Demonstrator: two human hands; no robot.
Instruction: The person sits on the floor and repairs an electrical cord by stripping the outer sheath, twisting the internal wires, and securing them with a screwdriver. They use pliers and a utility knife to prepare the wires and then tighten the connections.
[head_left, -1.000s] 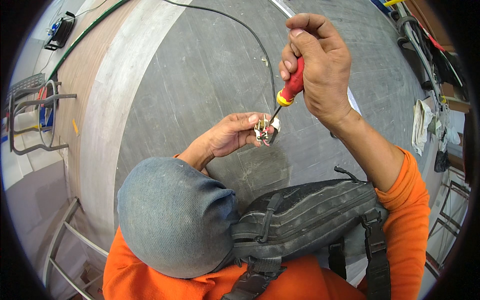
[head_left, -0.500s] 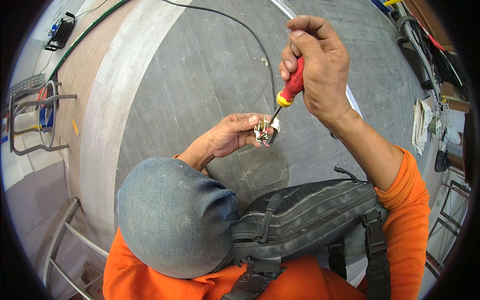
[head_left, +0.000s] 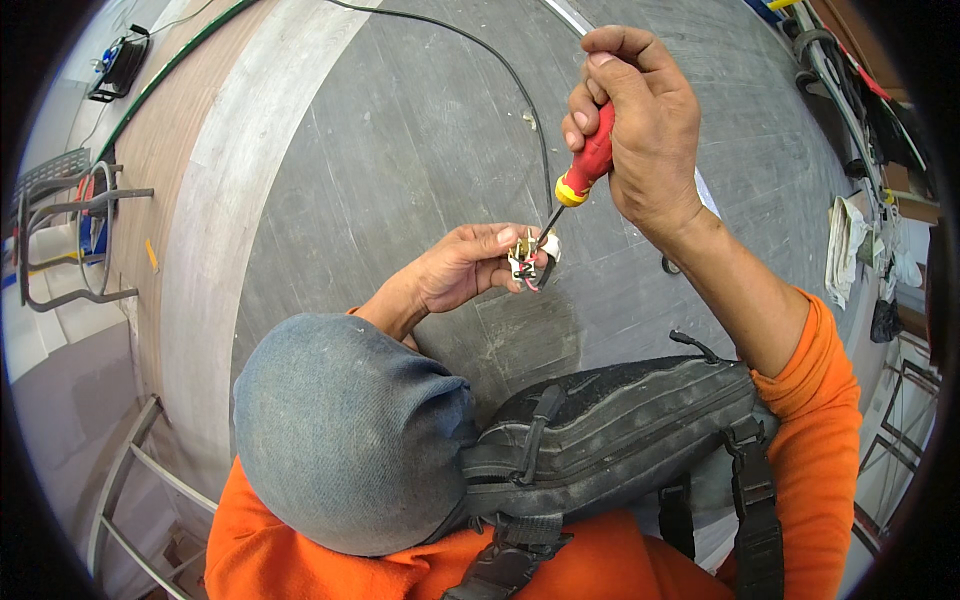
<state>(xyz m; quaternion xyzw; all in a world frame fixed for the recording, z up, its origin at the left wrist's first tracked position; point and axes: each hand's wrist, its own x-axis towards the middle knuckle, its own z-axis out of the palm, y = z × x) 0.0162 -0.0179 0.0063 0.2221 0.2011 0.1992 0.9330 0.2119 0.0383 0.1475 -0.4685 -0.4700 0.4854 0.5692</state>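
My left hand [head_left: 462,268] pinches a small white electrical plug [head_left: 522,266] with its inside exposed, showing brass parts and short red, white and black wires. A dark cable [head_left: 535,118] runs down across the floor to it. In my right hand [head_left: 645,130] is a screwdriver [head_left: 590,150] with a red and yellow handle. Its dark shaft slants down and left, and the tip meets the plug's far right side. The exact spot where the tip sits is too small to make out. My right fingers curl around the handle's upper end.
Below my hands are my denim-covered knee [head_left: 345,430] and a black bag [head_left: 610,420] with straps. A metal-legged frame [head_left: 85,235] stands at left, near a black cable reel [head_left: 122,68]. A white cloth [head_left: 845,250] hangs at far right. Grey planks [head_left: 400,130] cover the floor.
My right hand has shifted very slightly up and to the right with the screwdriver. The left hand keeps its hold on the plug, almost unmoved.
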